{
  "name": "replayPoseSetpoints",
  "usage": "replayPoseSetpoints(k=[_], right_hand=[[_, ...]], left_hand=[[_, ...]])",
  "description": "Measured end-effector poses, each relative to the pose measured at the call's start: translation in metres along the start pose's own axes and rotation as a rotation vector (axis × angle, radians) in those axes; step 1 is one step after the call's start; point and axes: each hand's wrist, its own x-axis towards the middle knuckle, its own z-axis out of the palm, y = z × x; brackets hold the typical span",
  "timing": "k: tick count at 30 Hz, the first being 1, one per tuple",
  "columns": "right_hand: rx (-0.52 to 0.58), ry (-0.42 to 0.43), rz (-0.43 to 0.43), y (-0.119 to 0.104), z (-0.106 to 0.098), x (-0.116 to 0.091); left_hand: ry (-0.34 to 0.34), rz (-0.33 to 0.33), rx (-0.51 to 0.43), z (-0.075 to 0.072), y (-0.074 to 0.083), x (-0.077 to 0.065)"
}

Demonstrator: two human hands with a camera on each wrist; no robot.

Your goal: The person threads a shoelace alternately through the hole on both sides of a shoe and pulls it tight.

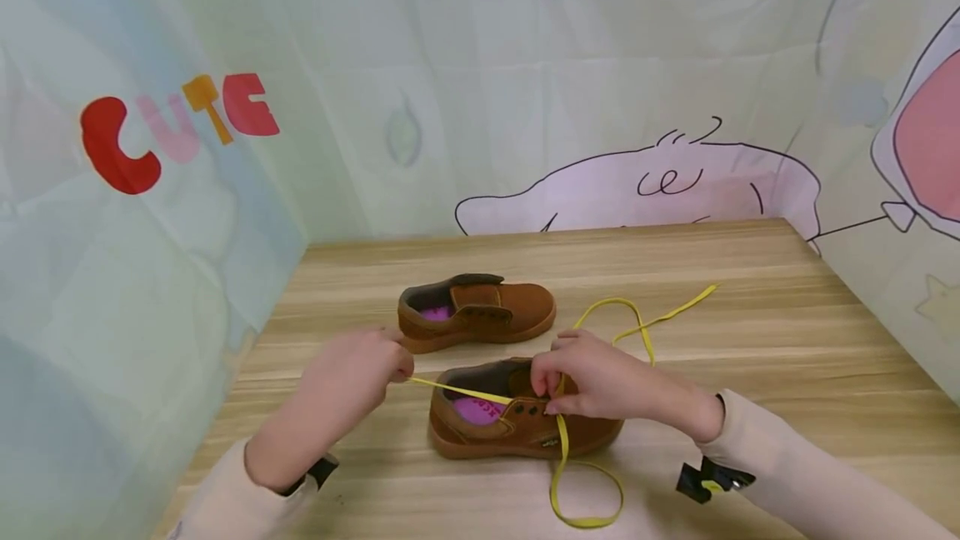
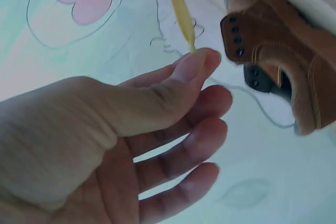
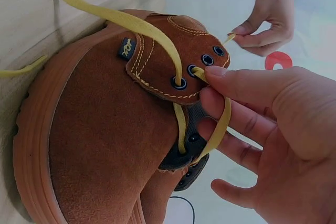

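A brown suede shoe (image 1: 480, 437) with a pink insole lies on its sole, toe to the right. My left hand (image 1: 360, 369) is beyond its heel, pinching one end of the yellow shoelace (image 2: 179, 9) between thumb and index finger; that stretch runs taut to the eyelets. At the near eyelet flap my right hand (image 1: 596, 377) pinches the shoelace (image 3: 142, 26) beside the second eyelet from the toe, thumb outside and fingers behind the flap (image 3: 157, 56). The shoelace passes through the front eyelets of both flaps. Its other part hangs in a loop before the shoe.
Behind, a second brown shoe (image 1: 532, 307) without a visible lace points the same way. More yellow lace (image 1: 678, 308) trails over the wooden table (image 1: 720, 261) at the right. Printed cloth (image 1: 360, 107) stands around the table's back and sides.
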Motion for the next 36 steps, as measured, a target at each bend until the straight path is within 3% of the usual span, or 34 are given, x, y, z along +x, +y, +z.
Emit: replayPoseSetpoints(k=[10,18,24,27,31,36], right_hand=[[-0.046,0.066,-0.029,0.008,0.002,-0.005],[0.057,0.164,0.194,0.020,0.002,-0.014],[0.159,0.079,0.274,0.027,0.013,-0.013],[0.176,0.093,0.302,0.031,0.018,-0.012],[0.215,0.112,0.296,0.037,0.020,-0.012],[0.255,0.024,0.274,0.041,0.018,-0.016]], left_hand=[[0.025,-0.018,0.013,-0.013,-0.009,-0.016],[0.046,-0.013,0.046,-0.017,-0.011,-0.026],[0.027,-0.015,0.047,-0.015,-0.011,-0.029],[0.026,-0.013,0.041,-0.014,-0.011,-0.030],[0.038,-0.002,0.030,-0.013,-0.012,-0.031],[0.052,0.013,0.010,-0.011,-0.012,-0.032]])
